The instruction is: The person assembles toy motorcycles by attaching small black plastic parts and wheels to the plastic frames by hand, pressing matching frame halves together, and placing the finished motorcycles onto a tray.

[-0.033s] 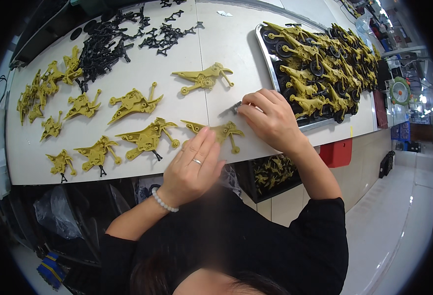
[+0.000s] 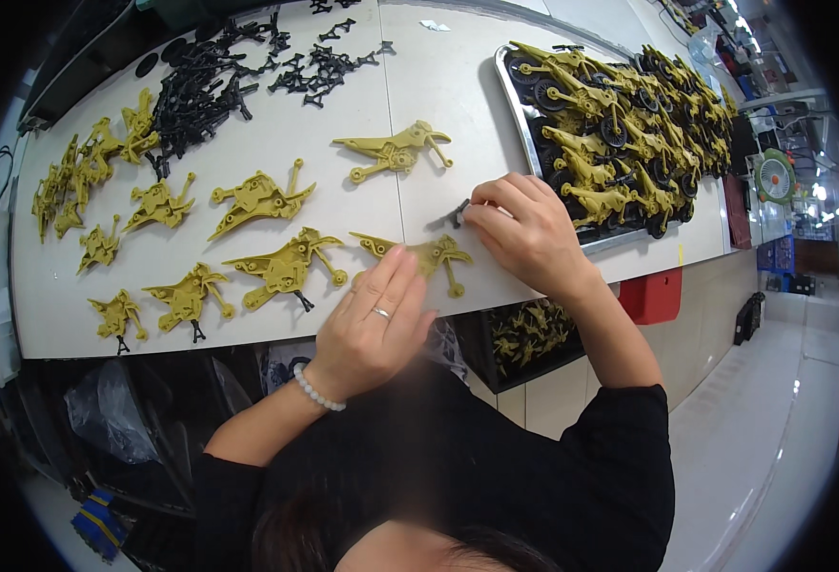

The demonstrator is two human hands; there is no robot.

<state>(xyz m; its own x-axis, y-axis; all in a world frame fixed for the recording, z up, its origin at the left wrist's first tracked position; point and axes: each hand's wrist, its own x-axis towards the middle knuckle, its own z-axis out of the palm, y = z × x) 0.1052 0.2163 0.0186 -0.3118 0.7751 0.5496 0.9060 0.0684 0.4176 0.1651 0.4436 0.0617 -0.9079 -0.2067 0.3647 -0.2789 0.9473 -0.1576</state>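
Observation:
My left hand (image 2: pixel 378 319) lies with fingers stretched out over the left part of a yellow plastic toy motorcycle body half (image 2: pixel 450 255) on the table. The body half is partly hidden under the fingers. To the right, my right hand (image 2: pixel 526 232) pinches a small black plastic part (image 2: pixel 455 215) just above that body half. Farther back, another yellow body half (image 2: pixel 396 153) lies alone. A front row to the left holds a yellow half with a black part (image 2: pixel 291 272) attached, a smaller one (image 2: pixel 191 297) and another (image 2: pixel 116 315).
A metal tray (image 2: pixel 520 105) at the right is heaped with yellow motorcycles with black wheels. Black parts (image 2: pixel 200 95) pile up at the back left, beside stacked yellow halves (image 2: pixel 67 186). Below the table edge are a dark bin (image 2: pixel 501 374) of yellow pieces and a red container (image 2: pixel 652 297).
My right hand has shifted very slightly with the black part. My left hand stays in place.

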